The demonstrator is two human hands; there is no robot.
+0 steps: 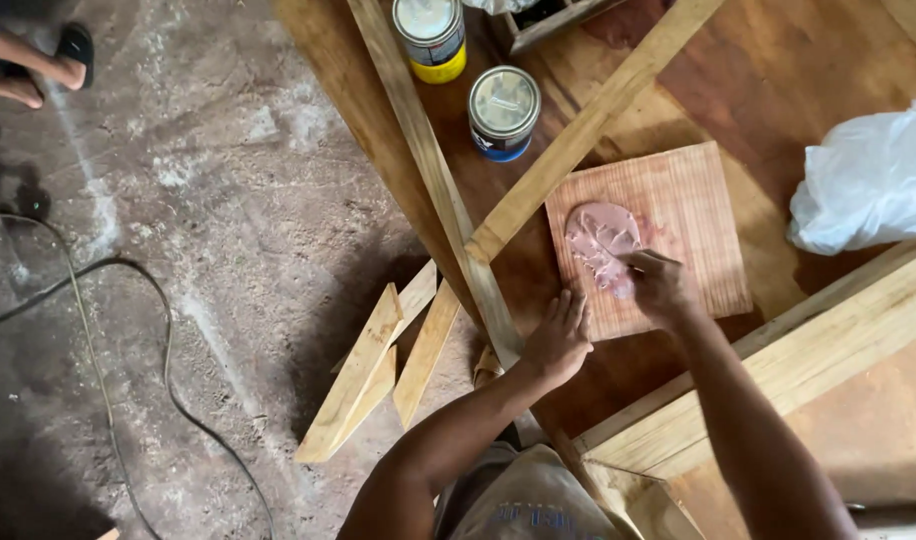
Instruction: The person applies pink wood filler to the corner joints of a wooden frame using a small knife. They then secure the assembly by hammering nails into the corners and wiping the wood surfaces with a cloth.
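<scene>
Pink putty (600,243) smeared on a square board (678,215), near the bench (778,60) front edge. Right hand (661,288) pinched shut around a small spreader, barely visible, working the putty. Left hand (558,335) open, flat on the board's near-left corner, seemingly to keep it from sliding. Two tins (504,110) toward the back-left edge, white bag (868,180) right. Loose slats (378,370) on the floor.
</scene>
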